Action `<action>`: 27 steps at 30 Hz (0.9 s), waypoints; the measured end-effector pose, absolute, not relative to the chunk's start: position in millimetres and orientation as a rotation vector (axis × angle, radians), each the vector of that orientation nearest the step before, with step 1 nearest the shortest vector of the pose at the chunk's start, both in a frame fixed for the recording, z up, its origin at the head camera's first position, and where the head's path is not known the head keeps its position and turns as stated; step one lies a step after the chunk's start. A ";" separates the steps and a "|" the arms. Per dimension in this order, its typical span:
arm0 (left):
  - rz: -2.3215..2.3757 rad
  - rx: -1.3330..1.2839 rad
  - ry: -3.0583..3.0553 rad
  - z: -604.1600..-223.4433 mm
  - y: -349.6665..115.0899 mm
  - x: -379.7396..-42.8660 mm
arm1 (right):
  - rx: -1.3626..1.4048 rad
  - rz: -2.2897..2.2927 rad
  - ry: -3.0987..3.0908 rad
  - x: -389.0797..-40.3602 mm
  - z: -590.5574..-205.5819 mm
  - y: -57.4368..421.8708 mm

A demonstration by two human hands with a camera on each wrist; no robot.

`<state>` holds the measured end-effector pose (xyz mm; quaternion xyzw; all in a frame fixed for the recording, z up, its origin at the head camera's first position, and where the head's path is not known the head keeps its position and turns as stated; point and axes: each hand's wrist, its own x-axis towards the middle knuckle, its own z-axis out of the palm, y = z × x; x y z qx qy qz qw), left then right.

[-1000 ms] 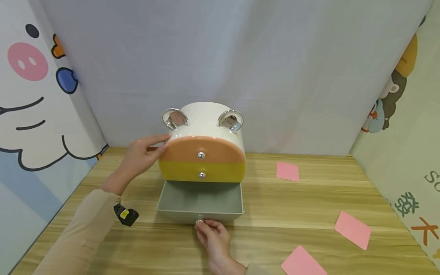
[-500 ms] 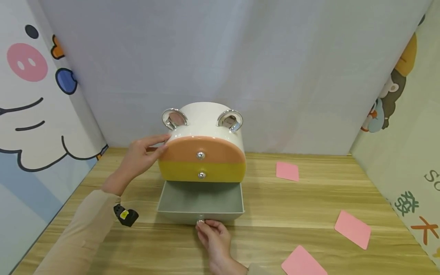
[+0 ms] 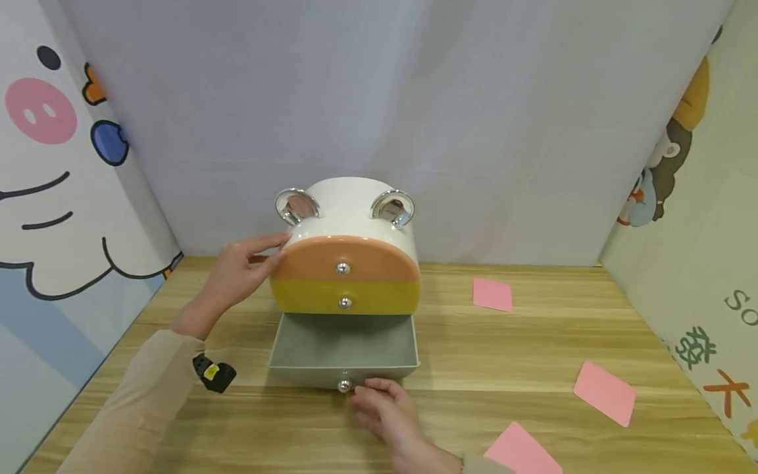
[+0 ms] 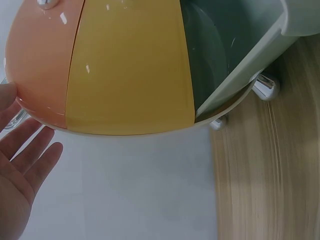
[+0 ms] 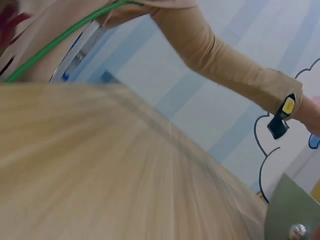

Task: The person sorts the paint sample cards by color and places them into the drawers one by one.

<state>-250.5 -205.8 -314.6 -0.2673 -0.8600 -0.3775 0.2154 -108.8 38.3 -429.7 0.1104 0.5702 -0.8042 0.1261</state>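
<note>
Likely stiff and slick, the drawer cabinet (image 3: 345, 286) stands on the table (image 3: 462, 355); its bottom knob (image 3: 345, 386) suits pinching. Left hand (image 3: 238, 270) touches the cabinet's side, fingers extended; right hand (image 3: 392, 417) hovers empty beside the knob.

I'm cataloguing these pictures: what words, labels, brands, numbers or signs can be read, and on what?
"SO": right wall, at the frame edge, perhaps cut off.
"發": right wall, below that, dark green.
"大", as it seems: right wall, orange, lower still.
Yellow label by the left wrist: any marking too small to read.
Cabinet, pink cards: none seen.
</note>
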 end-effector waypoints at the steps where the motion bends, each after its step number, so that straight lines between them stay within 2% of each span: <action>1: -1.048 -0.739 -2.386 -314.5 -205.8 -250.4 | 0.299 -2.295 1.702 -110.1 -427.8 46.8; 8: -1.063 -0.750 -2.375 -313.9 -205.4 -250.3 | 0.134 -1.968 2.193 -116.3 -428.2 115.9; 12: -1.055 -0.746 -2.373 -313.9 -205.9 -250.3 | 0.146 -1.730 2.495 -113.0 -429.9 158.4; 18: -1.043 -0.748 -2.363 -314.0 -204.4 -251.7 | 0.180 -1.445 2.708 -99.7 -430.3 216.3; 27: -1.035 -0.740 -2.382 -316.8 -203.7 -251.4 | 0.038 -0.843 2.878 -71.8 -452.8 276.9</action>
